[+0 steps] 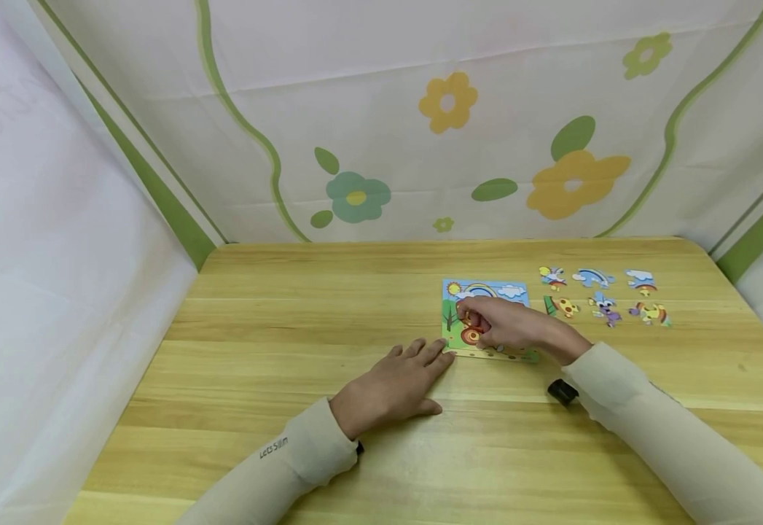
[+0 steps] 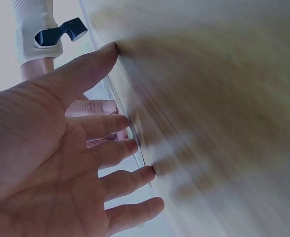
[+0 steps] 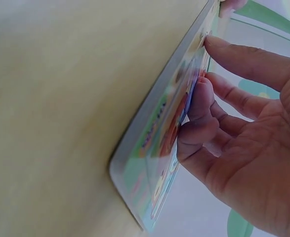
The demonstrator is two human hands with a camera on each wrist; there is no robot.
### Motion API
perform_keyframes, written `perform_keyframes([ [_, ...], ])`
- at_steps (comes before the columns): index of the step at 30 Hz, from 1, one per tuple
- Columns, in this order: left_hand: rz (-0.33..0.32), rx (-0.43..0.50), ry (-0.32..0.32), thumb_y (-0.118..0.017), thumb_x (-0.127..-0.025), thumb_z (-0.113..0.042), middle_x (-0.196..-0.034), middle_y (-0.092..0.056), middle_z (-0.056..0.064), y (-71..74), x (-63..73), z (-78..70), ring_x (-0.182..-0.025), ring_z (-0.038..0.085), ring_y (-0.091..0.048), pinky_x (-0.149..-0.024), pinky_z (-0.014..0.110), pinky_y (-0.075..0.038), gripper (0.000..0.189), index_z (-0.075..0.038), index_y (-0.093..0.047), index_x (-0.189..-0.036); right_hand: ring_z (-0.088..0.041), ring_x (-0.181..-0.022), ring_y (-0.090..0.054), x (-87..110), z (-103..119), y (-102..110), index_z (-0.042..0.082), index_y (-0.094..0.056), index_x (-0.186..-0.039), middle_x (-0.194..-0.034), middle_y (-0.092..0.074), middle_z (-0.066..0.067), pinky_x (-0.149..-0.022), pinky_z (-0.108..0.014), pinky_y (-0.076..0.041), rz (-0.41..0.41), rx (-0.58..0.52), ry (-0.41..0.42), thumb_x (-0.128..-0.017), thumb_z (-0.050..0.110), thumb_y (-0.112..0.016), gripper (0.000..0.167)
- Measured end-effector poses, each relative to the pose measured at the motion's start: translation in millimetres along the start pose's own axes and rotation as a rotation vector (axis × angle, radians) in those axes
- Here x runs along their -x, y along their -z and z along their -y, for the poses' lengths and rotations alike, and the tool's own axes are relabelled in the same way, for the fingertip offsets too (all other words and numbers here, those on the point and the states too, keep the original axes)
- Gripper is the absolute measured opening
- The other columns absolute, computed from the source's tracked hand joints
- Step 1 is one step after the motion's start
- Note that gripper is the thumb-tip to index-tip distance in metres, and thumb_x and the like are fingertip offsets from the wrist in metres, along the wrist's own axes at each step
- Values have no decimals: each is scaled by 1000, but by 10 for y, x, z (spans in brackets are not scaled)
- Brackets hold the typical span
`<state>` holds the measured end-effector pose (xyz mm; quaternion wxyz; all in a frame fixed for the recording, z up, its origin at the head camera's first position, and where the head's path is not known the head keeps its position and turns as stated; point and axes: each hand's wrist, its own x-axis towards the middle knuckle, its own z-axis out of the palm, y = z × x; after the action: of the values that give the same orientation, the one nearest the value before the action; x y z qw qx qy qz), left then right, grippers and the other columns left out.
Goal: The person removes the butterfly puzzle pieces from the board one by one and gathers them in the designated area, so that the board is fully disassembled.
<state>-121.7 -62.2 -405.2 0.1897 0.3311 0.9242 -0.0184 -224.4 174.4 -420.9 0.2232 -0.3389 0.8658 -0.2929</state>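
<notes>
A colourful puzzle board [image 1: 455,345], with a sun, a rainbow and a cloud, lies right of the table's middle. My right hand [image 1: 509,322] is over it, thumb and bent fingertips set down apart on the picture. In the right wrist view, the fingers [image 3: 199,140] curl against the board's face [image 3: 157,131]; whether they pinch a piece is hidden. My left hand [image 1: 394,383] rests on the table with fingers spread, its fingertips at the board's lower left corner. From the left wrist, that hand [image 2: 61,153] shows an empty palm.
Several loose puzzle pieces [image 1: 606,308] lie in two rows right of the board, on the wooden table [image 1: 276,335]. A white cloth with printed flowers [image 1: 358,197] hangs behind the far edge. A black device [image 1: 562,392] shows by the right cuff.
</notes>
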Motion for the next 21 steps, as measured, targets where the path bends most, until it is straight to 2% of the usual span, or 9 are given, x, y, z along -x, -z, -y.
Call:
perform_keyframes([
  [8, 6, 2, 1, -60, -103, -53, -177, -20, 1, -3, -5, -3, -162, 25, -26, -126, 48, -37, 81, -21, -25, -169, -17, -80, -48, -22, 3, 13, -1, -53, -119, -97, -56, -11, -69, -26, -44, 39, -35, -7, -87, -13, -69, 38],
  [21, 15, 8, 4, -60, -104, -52, -177, -18, 2, 18, 8, -16, -162, 26, -25, -126, 48, -36, 80, -20, -24, -169, -19, -84, -49, -18, 38, -3, -3, -52, -123, -99, -56, -11, -71, -27, -45, 43, -56, -28, -89, -14, -69, 39],
])
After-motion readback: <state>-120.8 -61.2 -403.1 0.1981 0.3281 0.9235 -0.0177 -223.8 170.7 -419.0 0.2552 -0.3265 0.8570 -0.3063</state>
